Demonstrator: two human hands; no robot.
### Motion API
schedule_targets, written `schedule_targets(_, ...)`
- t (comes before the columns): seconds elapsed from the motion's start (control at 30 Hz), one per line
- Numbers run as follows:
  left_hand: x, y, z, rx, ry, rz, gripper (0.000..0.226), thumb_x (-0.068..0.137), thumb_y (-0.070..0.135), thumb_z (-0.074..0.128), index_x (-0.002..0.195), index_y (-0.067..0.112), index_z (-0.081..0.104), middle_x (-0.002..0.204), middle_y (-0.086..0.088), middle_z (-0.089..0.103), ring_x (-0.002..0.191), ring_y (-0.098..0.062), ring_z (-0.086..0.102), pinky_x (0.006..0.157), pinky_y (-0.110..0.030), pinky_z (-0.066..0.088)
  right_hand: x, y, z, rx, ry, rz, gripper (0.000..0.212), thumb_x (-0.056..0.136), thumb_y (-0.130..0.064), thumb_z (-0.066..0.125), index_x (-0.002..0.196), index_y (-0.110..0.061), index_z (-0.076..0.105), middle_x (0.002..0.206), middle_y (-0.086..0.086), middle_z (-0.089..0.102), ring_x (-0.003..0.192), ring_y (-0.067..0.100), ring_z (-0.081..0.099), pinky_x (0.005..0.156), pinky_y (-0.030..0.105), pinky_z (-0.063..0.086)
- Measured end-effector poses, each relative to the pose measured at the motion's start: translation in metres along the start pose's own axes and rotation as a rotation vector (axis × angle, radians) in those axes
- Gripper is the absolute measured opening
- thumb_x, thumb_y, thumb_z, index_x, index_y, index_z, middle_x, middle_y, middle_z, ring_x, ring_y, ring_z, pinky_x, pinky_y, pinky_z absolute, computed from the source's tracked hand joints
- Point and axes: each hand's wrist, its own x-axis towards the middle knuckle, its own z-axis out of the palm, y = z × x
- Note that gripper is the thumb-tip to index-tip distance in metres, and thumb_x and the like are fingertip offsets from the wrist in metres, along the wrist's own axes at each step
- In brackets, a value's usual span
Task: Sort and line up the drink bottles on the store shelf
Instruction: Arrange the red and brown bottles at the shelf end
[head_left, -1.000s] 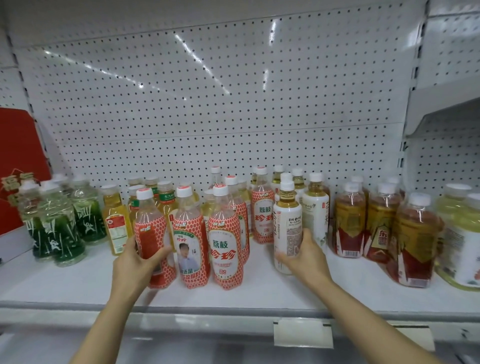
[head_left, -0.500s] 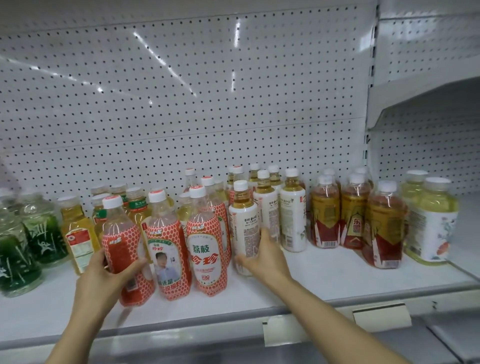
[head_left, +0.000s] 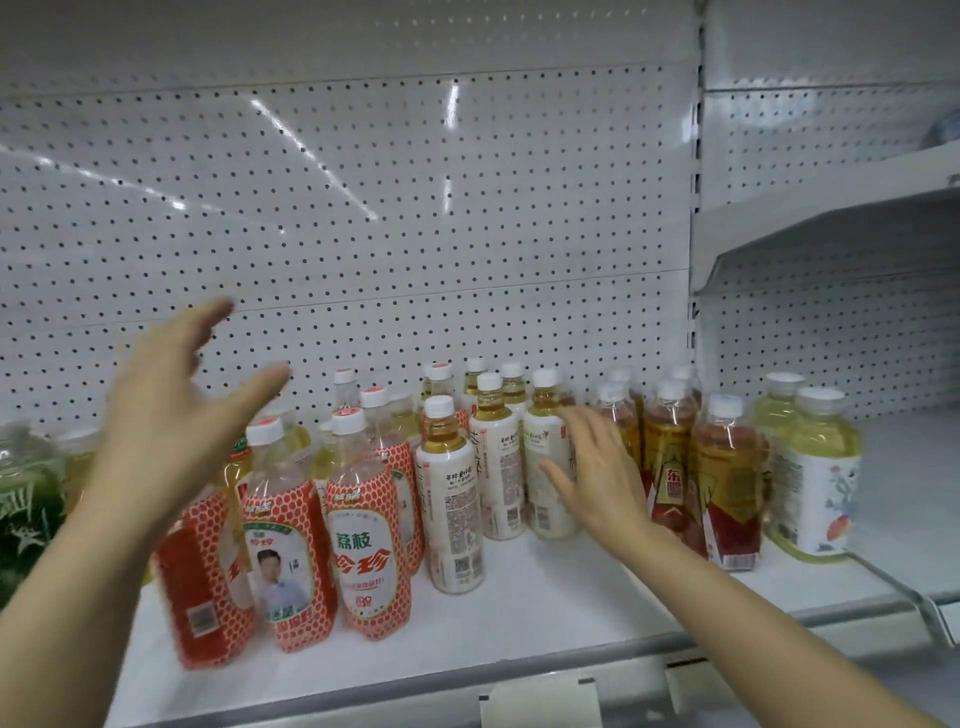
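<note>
Drink bottles stand on a white shelf (head_left: 545, 618). At the front left are three red-patterned lychee bottles (head_left: 363, 545), the leftmost (head_left: 202, 587) partly behind my left forearm. To their right stand three white-labelled tea bottles (head_left: 454, 499) in a diagonal row. My left hand (head_left: 176, 426) is raised above the red bottles, fingers spread, holding nothing. My right hand (head_left: 597, 478) is open with its fingers at the side of the rightmost white tea bottle (head_left: 545, 457), not gripping it.
Red-and-yellow tea bottles (head_left: 670, 467) and pale green bottles (head_left: 815, 467) stand at the right. Dark green bottles (head_left: 26, 493) sit at the far left. A pegboard wall (head_left: 415, 234) backs the shelf. A second shelf (head_left: 831, 239) juts out at upper right.
My left hand let go of the leftmost red bottle and rose. My right hand released the front white tea bottle and moved right. The view shifted rightward.
</note>
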Motion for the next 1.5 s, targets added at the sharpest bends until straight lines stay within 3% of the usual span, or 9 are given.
schedule_targets(0.27,0.082,0.08,0.121,0.276,-0.402,0.161,0.054,0.095,0.039,0.061,0.144,0.019,0.049,0.151,-0.003,0.044,0.129,-0.023,0.051,0.106,-0.041,0.042,0.039,0.008,0.025,0.138,-0.114,0.107,0.095,0.087,-0.037,0.068,0.154,-0.029,0.0,0.16,0.007,0.017,0.147,0.026,0.02,0.112,0.047,0.036)
schedule_targets(0.53,0.123,0.09,0.207,0.442,-0.598,0.181,0.051,0.098,0.031,0.055,0.145,0.013,0.047,0.148,-0.006,0.049,0.132,-0.025,0.048,0.103,-0.036,0.041,0.033,0.001,0.027,0.215,-0.167,0.16,0.111,0.087,-0.042,0.068,0.146,-0.044,-0.026,0.14,0.01,0.036,0.099,0.023,0.061,0.073,0.031,0.054)
schedule_targets(0.6,0.128,0.093,0.221,0.479,-0.632,0.222,0.051,0.099,0.033,0.055,0.145,0.012,0.047,0.148,-0.006,0.049,0.132,-0.025,0.048,0.103,-0.036,0.041,0.019,-0.009,0.019,0.244,-0.179,0.118,0.112,0.086,-0.045,0.067,0.143,-0.048,-0.03,0.134,0.003,0.038,0.091,0.017,0.059,0.074,0.034,0.056)
schedule_targets(0.8,0.133,0.114,0.251,0.542,-0.75,0.305,0.056,0.099,0.037,0.056,0.147,0.012,0.044,0.148,-0.006,0.048,0.131,-0.026,0.049,0.103,-0.036,0.042,-0.01,-0.04,0.005,0.359,-0.206,0.051,0.114,0.084,-0.045,0.069,0.14,-0.053,-0.03,0.14,-0.002,0.033,0.117,0.017,0.051,0.092,0.034,0.05)
schedule_targets(0.93,0.134,0.121,0.268,0.624,-0.8,0.374,0.056,0.099,0.038,0.056,0.147,0.013,0.044,0.142,-0.007,0.052,0.126,-0.026,0.052,0.098,-0.036,0.046,-0.011,-0.039,0.002,0.348,-0.209,0.047,0.113,0.084,-0.049,0.068,0.143,-0.05,-0.028,0.142,-0.006,0.033,0.118,0.011,0.049,0.092,0.025,0.046)
schedule_targets(1.03,0.134,0.122,0.28,0.698,-0.859,0.407,0.056,0.099,0.038,0.056,0.148,0.014,0.042,0.137,-0.007,0.057,0.126,-0.027,0.052,0.099,-0.037,0.045,-0.01,-0.033,-0.008,0.353,-0.246,0.019,0.105,0.083,-0.059,0.063,0.147,-0.049,-0.019,0.153,-0.011,0.026,0.133,0.009,0.039,0.104,0.033,0.043)
schedule_targets(1.27,0.135,0.119,0.302,0.846,-0.964,0.512,0.053,0.102,0.037,0.05,0.15,0.016,0.041,0.15,-0.006,0.045,0.136,-0.027,0.043,0.108,-0.039,0.039,0.021,0.018,-0.081,-0.035,-0.142,-0.099,0.066,0.094,-0.053,0.05,0.15,-0.026,0.029,0.145,-0.009,0.041,0.132,0.011,0.04,0.102,0.029,0.04)
schedule_targets(1.4,0.128,0.128,0.322,0.481,-1.089,0.463,0.048,0.1,0.044,0.052,0.141,0.019,0.053,0.143,0.0,0.054,0.13,-0.021,0.05,0.11,-0.038,0.04,0.035,0.055,-0.109,-0.223,-0.043,-0.109,0.044,0.09,-0.039,0.063,0.128,-0.02,0.057,0.125,-0.005,0.058,0.118,0.018,0.052,0.089,0.032,0.048)
schedule_targets(1.5,0.111,0.147,0.333,0.248,-1.258,0.343,0.051,0.09,0.056,0.062,0.126,0.019,0.064,0.121,0.006,0.064,0.113,-0.017,0.06,0.093,-0.031,0.052,0.036,0.078,-0.119,-0.249,0.039,-0.091,0.036,0.082,-0.031,0.072,0.114,-0.015,0.065,0.113,0.0,0.063,0.108,0.022,0.057,0.083,0.037,0.052)
